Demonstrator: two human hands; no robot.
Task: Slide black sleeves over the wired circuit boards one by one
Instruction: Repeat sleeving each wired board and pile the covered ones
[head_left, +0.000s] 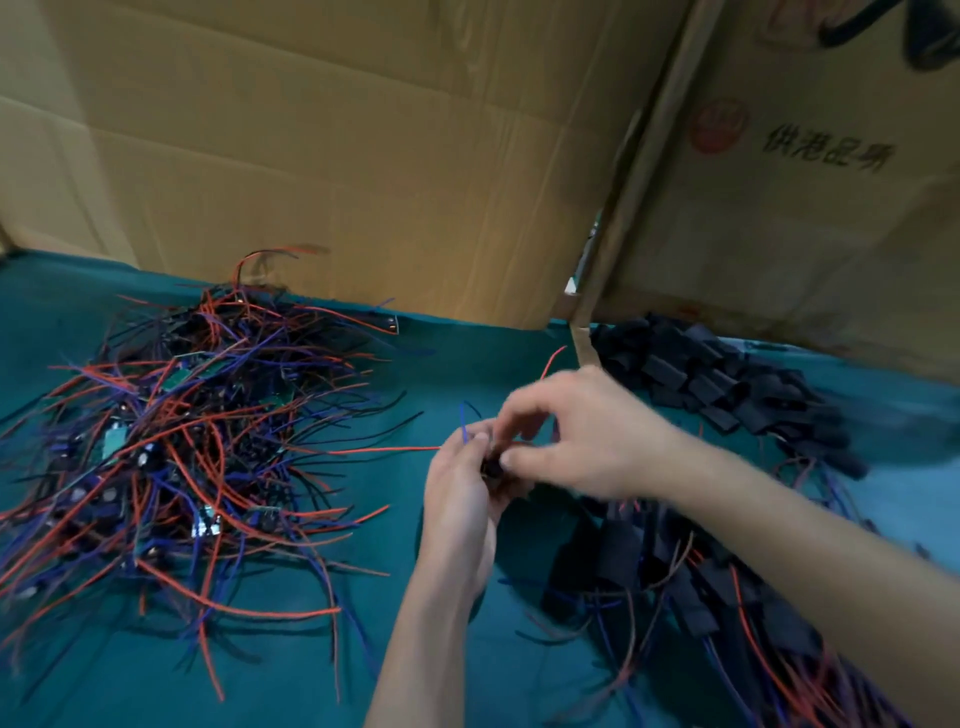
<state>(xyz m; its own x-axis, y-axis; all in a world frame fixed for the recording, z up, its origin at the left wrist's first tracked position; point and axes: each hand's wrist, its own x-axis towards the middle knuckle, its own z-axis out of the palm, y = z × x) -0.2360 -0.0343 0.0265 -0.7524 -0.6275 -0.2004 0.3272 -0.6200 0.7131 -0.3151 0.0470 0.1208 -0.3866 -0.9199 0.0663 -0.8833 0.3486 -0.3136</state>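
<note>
Both hands meet above the middle of the desk (467, 364), which is covered in a green cloth. The left hand (460, 493) is held upright with its fingers curled round a small dark piece (491, 464), and red and blue wires stick up and out from between its fingertips. The right hand (576, 431) reaches across from the right side, fingers bent, and pinches the same dark piece between thumb and fingertips just beside the left thumb. Motion blur hides whether that piece is a sleeve alone or a sleeve already partly over a board.

Toward the left edge of the desk lies a big tangled heap of wired circuit boards (171, 447), green boards showing here and there among red, blue and black wires that spread out on all sides. At the far right, near the back edge, is a pile of loose black sleeves (727, 384). Nearer the front right corner, partly under the right forearm, lies a pile of sleeved boards (675, 582) with their wires trailing toward the front edge.

Flattened cardboard sheets (363, 145) stand along the back edge of the desk, and the one on the right carries a red round mark and dark printed characters.
</note>
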